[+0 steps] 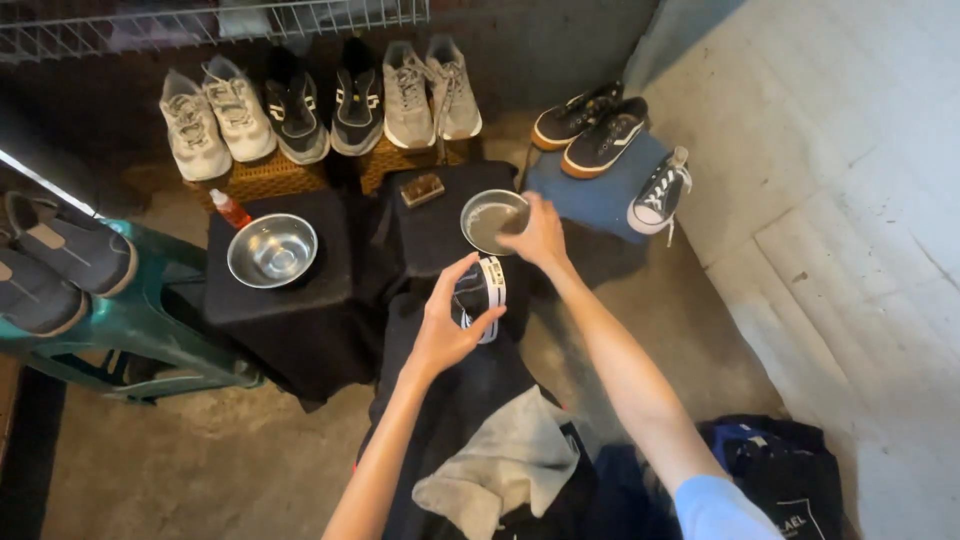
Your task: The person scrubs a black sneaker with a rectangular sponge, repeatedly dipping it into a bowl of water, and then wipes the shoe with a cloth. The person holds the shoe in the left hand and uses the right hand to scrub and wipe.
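My left hand (448, 325) grips a dark sneaker with a white sole (480, 292) by its toe, holding it upright over a black cloth on my lap. My right hand (540, 235) reaches forward and rests its fingers on the rim of a small metal bowl (488, 217) with a little cloudy liquid in it. The bowl stands on a black-draped stand (430, 235). A brown brush (422, 190) lies on the same stand, further back. A grey rag (505, 460) lies on my lap.
A larger metal bowl (272, 250) and a red bottle (230, 209) sit on a black-draped stand at the left. Several sneakers (320, 105) line the back. Black sneakers (595, 130) rest on a blue stand; more shoes (60, 260) on a green stool. A dark bag (785, 475) lies at right.
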